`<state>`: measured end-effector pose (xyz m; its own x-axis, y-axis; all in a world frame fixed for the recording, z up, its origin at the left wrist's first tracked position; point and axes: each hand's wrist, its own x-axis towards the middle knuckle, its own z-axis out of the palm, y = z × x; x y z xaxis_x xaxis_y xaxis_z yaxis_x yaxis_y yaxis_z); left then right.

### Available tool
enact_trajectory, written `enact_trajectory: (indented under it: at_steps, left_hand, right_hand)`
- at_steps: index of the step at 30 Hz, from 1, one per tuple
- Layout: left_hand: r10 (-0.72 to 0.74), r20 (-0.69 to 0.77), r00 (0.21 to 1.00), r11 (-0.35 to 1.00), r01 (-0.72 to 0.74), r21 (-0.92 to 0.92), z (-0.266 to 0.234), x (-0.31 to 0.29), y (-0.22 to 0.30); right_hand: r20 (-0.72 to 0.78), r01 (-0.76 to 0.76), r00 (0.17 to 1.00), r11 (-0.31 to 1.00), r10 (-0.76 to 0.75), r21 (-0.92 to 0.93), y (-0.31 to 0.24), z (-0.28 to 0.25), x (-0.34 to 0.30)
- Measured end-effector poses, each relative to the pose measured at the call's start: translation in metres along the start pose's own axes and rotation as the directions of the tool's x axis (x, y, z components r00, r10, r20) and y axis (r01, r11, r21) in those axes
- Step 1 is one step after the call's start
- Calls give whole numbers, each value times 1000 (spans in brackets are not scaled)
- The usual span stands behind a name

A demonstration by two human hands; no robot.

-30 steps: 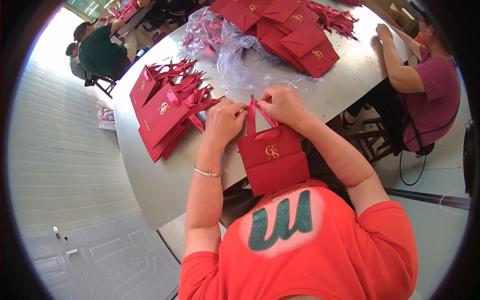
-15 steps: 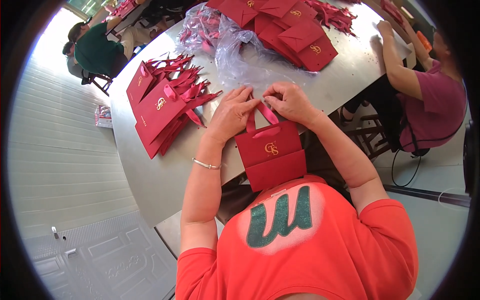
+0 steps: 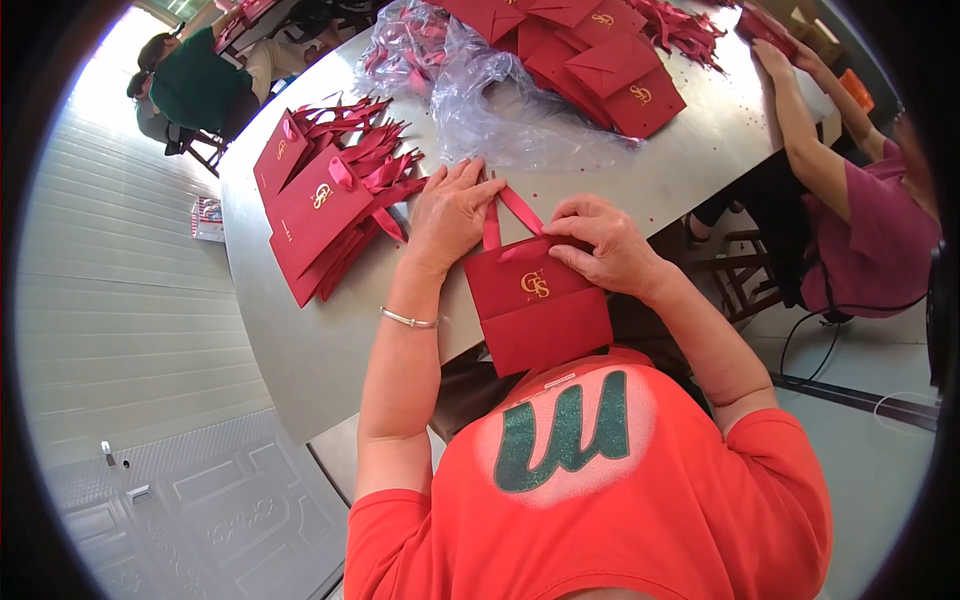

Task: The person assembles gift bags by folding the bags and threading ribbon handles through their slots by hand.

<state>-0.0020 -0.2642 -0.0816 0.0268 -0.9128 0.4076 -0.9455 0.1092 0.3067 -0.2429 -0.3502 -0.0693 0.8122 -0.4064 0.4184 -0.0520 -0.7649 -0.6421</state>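
A small red paper gift bag [image 3: 545, 335] with gold print lies flat at the table's near edge, its lower end against my shirt. From its top a pink-red ribbon handle [image 3: 519, 212] runs up to my left hand [image 3: 450, 218], which pinches the loop between thumb and fingers. Closed on the bag's upper right corner, beside the ribbon's base, is my right hand [image 3: 610, 245]; its fingertips partly cover that corner. A bracelet [image 3: 408, 319] circles my left wrist.
Left of my hands is a stack of red bags [image 3: 325, 205] with ribbons. Ahead, crumpled clear plastic [image 3: 500, 115] lies by another bag pile [image 3: 610, 65] and loose ribbons [image 3: 690, 30]. A person [image 3: 865, 220] sits at the metal table's [image 3: 285, 345] right; others sit far left.
My right hand has moved down from the ribbon's top to the bag's upper right corner. The left hand keeps its pinch on the ribbon. The person at right has leaned slightly.
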Motion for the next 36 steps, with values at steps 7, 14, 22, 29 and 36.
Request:
enact_trajectory:
  at_steps: [7,14,22,29,36]
  left_hand:
    - [-20,-66,998,1000,20,-1,7,1,-11]
    - [-21,-95,995,1000,21,-3,6,0,-12]
    - [-73,-22,997,997,72,-15,5,4,-6]
    - [-66,-72,995,994,59,-95,11,-1,-16]
    - [-140,9,990,960,138,-244,7,0,-21]
  right_hand:
    - [-52,41,998,999,-43,-26,-3,2,-6]
    - [-199,-430,844,850,498,303,-27,-9,-77]
    - [472,-725,528,85,706,683,-49,11,-97]
    - [362,-605,572,81,736,792,-33,-5,-93]
    - [287,-526,574,77,767,847,-19,-8,-97]
